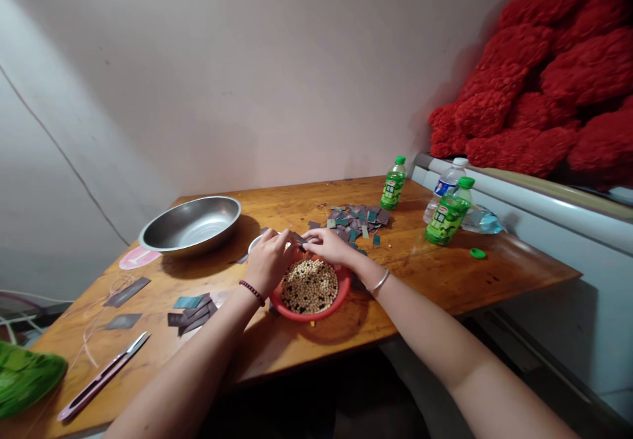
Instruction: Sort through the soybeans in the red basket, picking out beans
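My left hand [270, 261] and my right hand [329, 244] meet above a red plastic colander [297, 310] of pale and black beans. Their fingertips pinch a small dark swatch [299, 238] between them. A small white dish [254, 243] sits partly hidden behind my left hand. Just beyond my right fingers lies a loose pile of grey and teal swatches [353, 221]. A smaller stack of dark swatches [190, 315] lies to the left of the colander.
On the wooden table [445, 274] stand a steel basin [190, 225], green-capped bottles [448, 218] and a water bottle [445, 188]. Closed pink-handled scissors [101, 376] and thin string lie at the left. Walls close the far and left sides; a white appliance [568, 248] with red fluffy material stands right.
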